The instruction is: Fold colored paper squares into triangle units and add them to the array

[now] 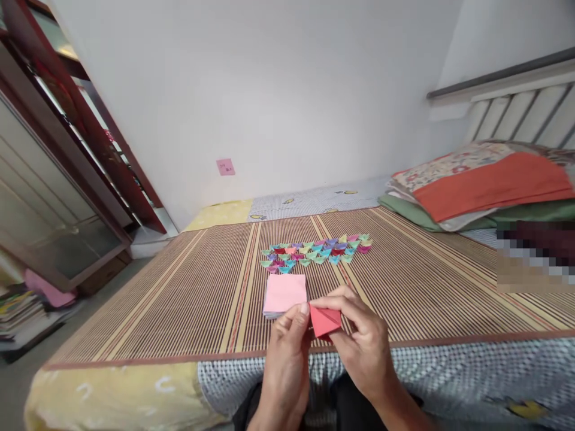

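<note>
A small folded piece of red paper [325,321] is held above the front edge of the striped mat. My right hand [359,335] grips it from the right, with fingers on top and the thumb below. At its left corner, my left hand [291,335] pinches with thumb and forefinger. Just beyond my left hand lies a stack of square paper [286,293] with a pink sheet on top. Behind the stack, rows of small folded paper pieces [318,251] in many colours are laid out on the mat.
The striped mat [193,293] covers a bed against a white wall. A pink note [225,167] is stuck to the wall. Folded bedding [489,179] lies at the right, below a radiator [525,114]. Books [20,314] stand at the far left.
</note>
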A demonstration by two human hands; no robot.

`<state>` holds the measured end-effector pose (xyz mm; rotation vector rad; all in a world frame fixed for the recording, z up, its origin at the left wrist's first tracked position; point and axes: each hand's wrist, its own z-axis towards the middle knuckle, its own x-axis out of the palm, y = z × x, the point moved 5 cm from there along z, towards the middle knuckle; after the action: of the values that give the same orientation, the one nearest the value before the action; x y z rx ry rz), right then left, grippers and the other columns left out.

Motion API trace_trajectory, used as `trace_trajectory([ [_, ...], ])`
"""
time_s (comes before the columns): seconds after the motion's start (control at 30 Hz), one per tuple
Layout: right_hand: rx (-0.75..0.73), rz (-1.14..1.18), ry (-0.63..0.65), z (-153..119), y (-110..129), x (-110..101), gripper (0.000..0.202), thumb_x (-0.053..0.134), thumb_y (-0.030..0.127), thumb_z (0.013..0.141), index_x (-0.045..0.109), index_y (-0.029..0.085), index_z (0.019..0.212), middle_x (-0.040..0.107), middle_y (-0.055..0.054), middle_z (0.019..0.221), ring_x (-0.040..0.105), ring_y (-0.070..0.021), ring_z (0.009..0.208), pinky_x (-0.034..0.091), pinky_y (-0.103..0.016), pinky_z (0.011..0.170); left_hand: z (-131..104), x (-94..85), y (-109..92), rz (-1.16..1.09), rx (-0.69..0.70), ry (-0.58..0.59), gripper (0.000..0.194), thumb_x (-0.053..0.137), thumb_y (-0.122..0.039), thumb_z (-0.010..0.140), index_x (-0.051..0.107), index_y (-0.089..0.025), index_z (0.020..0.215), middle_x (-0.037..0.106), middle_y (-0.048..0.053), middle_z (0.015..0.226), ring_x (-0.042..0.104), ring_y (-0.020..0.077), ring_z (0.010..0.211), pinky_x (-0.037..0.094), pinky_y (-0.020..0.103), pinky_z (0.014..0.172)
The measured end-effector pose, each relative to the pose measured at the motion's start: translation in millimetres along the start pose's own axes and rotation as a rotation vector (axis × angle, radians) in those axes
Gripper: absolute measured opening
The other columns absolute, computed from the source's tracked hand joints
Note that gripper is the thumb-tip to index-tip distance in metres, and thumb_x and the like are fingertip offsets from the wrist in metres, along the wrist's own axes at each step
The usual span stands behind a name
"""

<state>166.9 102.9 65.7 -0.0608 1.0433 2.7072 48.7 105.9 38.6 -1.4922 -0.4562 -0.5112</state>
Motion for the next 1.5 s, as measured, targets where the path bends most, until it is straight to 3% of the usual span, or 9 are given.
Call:
trace_trajectory([
  [0.27,-0.218,-0.174,-0.039,-30.8,47.1,-16.0,0.036,0.055,0.001,0.091,0.078,0.025,0.106,0.06,-0.004,0.086,0.064,-0.0177,0.077,0.053,-0.027,0.066,-59.8,16.7,-15.2,0.066,-0.109,0.099,0.032,0.081,-0.044,0.082,0.082,-0.012,0.088,0.073,0.009,0.08,0.062,0.0173,0.076,0.048,0.025,0.073],
  [0.43,-0.277,-0.194,0.03,-46.4,59.5,-15.9,0.046,0.051,0.0,0.092,0.077,0.029,0.116,0.059,-0.005,0.089,0.064,-0.0181,0.079,0.056,-0.028,0.07,-75.5,13.7,-16.8,0.056,-0.097,0.128,0.023,0.085,-0.034,0.079,0.082,-0.012,0.083,0.071,0.006,0.073,0.059,0.0143,0.069,0.046,0.025,0.071],
  [0.6,-0.174,-0.124,0.067,-50.5,58.1,-16.2,0.048,0.05,0.003,0.093,0.066,0.026,0.132,0.07,-0.008,0.105,0.07,-0.0221,0.094,0.06,-0.033,0.083,-72.6,0.1,-22.7,0.11,-0.028,0.017,0.023,0.088,-0.034,0.073,0.08,-0.013,0.075,0.068,0.003,0.065,0.056,0.013,0.061,0.045,0.025,0.068],
  [0.77,-0.031,-0.06,0.06,-41.1,48.1,-17.0,0.024,0.057,0.011,0.094,0.071,0.026,0.107,0.073,-0.005,0.095,0.071,-0.02,0.085,0.058,-0.027,0.071,-62.6,-4.4,-30.2,0.173,0.008,-0.016,0.029,0.088,-0.037,0.073,0.075,-0.013,0.065,0.067,0.003,0.063,0.055,0.0133,0.062,0.045,0.026,0.068],
  [0.93,0.041,0.019,0.097,-34.6,38.0,-16.1,0.02,0.057,0.014,0.096,0.071,0.025,0.105,0.073,-0.005,0.096,0.071,-0.0195,0.089,0.056,-0.027,0.076,-48.8,-3.8,-33.1,0.235,0.069,-0.021,0.026,0.087,-0.037,0.074,0.077,-0.013,0.07,0.069,0.003,0.066,0.056,0.0135,0.065,0.046,0.026,0.07],
  [1.07,0.21,0.159,0.222,-31.8,28.0,-16.5,0.019,0.053,0.022,0.1,0.071,0.023,0.106,0.071,-0.005,0.102,0.069,-0.0199,0.094,0.055,-0.027,0.082,-42.1,-4.9,-33.6,0.27,0.115,-0.063,0.025,0.09,-0.035,0.071,0.076,-0.014,0.068,0.068,0.002,0.066,0.056,0.0126,0.063,0.046,0.024,0.067],
  [1.2,0.35,0.235,0.266,-29.4,21.4,-16.1,0.02,0.055,0.033,0.102,0.069,0.021,0.095,0.069,-0.003,0.089,0.067,-0.0187,0.082,0.052,-0.026,0.074,-42.5,-2.2,-34.0,0.317,0.165,-0.051,0.022,0.086,-0.033,0.076,0.076,-0.015,0.069,0.068,0.002,0.067,0.057,0.0136,0.065,0.047,0.025,0.067],
  [1.33,0.294,0.1,0.191,-27.7,24.2,-16.8,0.022,0.058,0.031,0.101,0.064,0.021,0.082,0.064,0.0,0.077,0.063,-0.0167,0.072,0.048,-0.026,0.067,-43.7,-2.0,-31.9,0.373,0.163,-0.05,0.022,0.086,-0.034,0.076,0.078,-0.015,0.069,0.069,0.004,0.068,0.059,0.0155,0.068,0.049,0.026,0.069],
  [1.5,0.133,-0.006,0.149,-24.9,34.1,-18.3,0.018,0.055,0.023,0.101,0.063,0.022,0.085,0.065,-0.002,0.08,0.064,-0.0173,0.076,0.049,-0.027,0.071,-41.3,-6.1,-29.8,0.429,0.131,-0.057,0.028,0.09,-0.036,0.071,0.073,-0.014,0.066,0.068,0.004,0.065,0.057,0.0141,0.062,0.047,0.025,0.062],
])
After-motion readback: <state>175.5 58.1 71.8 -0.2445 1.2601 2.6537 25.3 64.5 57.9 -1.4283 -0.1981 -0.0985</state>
